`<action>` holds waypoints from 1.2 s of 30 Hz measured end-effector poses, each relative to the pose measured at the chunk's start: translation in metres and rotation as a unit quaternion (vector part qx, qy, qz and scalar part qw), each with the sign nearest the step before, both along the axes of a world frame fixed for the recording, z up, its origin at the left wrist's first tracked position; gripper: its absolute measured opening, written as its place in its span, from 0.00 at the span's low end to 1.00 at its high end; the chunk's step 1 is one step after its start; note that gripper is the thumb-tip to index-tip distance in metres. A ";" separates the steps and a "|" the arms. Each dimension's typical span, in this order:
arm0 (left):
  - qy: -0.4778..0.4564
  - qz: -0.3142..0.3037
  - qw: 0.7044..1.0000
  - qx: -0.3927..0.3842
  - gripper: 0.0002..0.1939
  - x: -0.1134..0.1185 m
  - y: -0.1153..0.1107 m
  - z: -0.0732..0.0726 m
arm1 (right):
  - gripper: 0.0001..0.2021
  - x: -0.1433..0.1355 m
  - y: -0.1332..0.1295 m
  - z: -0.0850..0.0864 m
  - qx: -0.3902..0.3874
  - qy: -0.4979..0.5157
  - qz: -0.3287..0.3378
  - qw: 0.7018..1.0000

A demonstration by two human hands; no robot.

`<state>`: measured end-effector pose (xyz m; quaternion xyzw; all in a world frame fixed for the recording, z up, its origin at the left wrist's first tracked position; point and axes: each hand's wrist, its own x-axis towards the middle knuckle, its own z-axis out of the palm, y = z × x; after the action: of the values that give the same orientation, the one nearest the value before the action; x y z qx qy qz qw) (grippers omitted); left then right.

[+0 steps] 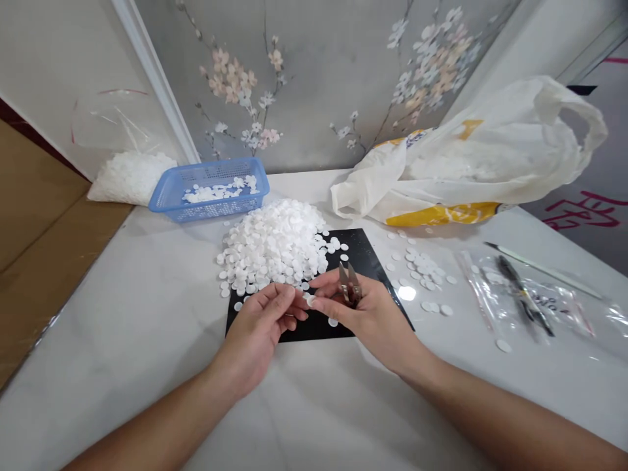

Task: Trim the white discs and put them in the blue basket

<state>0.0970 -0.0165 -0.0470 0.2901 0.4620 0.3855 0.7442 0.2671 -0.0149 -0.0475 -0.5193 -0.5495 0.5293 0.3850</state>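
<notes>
A: What lies at the centre?
B: A small white disc (310, 299), at the right hand's thumb tip, above the black mat (366, 255).
A: And the hands?
B: The right hand (375, 314), partly closed, holds scissors (349, 284), blades toward 12 o'clock. The left hand (260, 324), at 8 o'clock, is half curled, thumb against fingers; whether it grips anything cannot be told.
A: What surrounds them?
B: At 11 o'clock, a heap of discs (275, 242), partly on the mat; beyond it, a blue basket (210, 212) containing more. At 10, a clear bag (130, 178) of white pieces. Toward 2, a carrier bag (451, 173); at 3, a black pen (524, 294) over clear packaging (564, 307).
</notes>
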 end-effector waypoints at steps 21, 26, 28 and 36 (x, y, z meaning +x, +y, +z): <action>0.089 -0.072 0.993 0.014 0.14 -0.002 -0.002 0.008 | 0.16 0.017 -0.010 -0.009 0.325 -0.276 0.085 0.901; 0.097 -0.079 0.992 0.018 0.12 -0.002 -0.003 0.010 | 0.16 0.015 -0.012 -0.008 0.342 -0.276 0.088 0.894; 0.088 -0.079 0.993 0.018 0.12 -0.001 -0.003 0.010 | 0.16 0.015 -0.012 -0.009 0.351 -0.273 0.088 0.892; 0.083 -0.085 0.993 0.024 0.12 -0.002 -0.003 0.006 | 0.16 0.015 -0.012 -0.010 0.357 -0.276 0.087 0.888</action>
<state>0.0952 -0.0197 -0.0410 0.3775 0.4862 0.3063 0.7262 0.2817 -0.0272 -0.0578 -0.4221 -0.8284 0.1636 0.3298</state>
